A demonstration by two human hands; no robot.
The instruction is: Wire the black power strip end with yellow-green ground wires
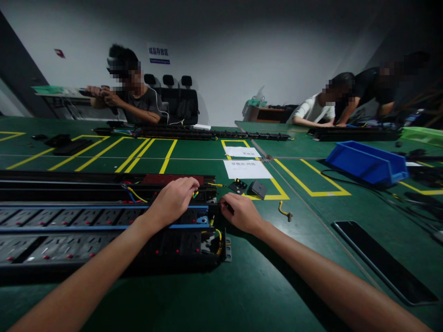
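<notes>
Several long black power strips with sockets and red lights lie side by side at the left; the nearer socket strip has yellow wires at its open right end. My left hand rests over the middle strip with blue edges, its fingers curled down, and a short yellow-green wire shows at its fingertips. At that strip's right end is my right hand, fingers bent together against the black end; whatever they pinch is hidden. Beyond it lie two small black end pieces.
A loose yellow wire and a phone lie at the right. Behind them stands a blue bin with black cables nearby. Paper sheets lie ahead. Across the green table are more strips and several people at work.
</notes>
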